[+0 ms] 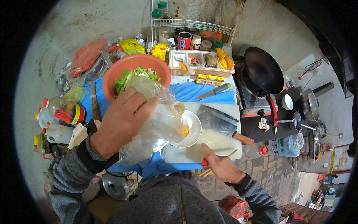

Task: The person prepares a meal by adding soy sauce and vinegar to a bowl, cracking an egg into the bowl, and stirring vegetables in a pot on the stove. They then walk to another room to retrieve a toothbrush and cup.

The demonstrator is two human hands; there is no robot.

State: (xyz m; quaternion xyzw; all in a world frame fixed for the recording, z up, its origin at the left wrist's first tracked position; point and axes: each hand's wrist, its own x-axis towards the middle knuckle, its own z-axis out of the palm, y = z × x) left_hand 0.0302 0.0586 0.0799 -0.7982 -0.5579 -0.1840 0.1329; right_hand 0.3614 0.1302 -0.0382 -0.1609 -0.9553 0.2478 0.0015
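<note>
My left hand (125, 120) grips a translucent plastic jug (167, 119) partly wrapped in a clear plastic bag (137, 151). The jug is tilted, its uncapped mouth above a white bowl (195, 130). Something orange-yellow (185, 130) shows in the bowl, partly hidden by the jug. My right hand (221, 166) holds a pair of wooden chopsticks (205, 173) and a red cap (205, 163), with its index finger stretched toward the bowl. Beneath the bowl lies a white cutting board (218, 141). A cleaver (215, 117) with a wooden handle rests on the board.
Behind the jug stands an orange basin (156, 63) of chopped greens (125, 78). A knife (214, 91) lies near a seasoning box (174, 65). At right, a black wok (263, 70) sits on a portable stove (257, 102). Several oil jugs (60, 134) crowd the left.
</note>
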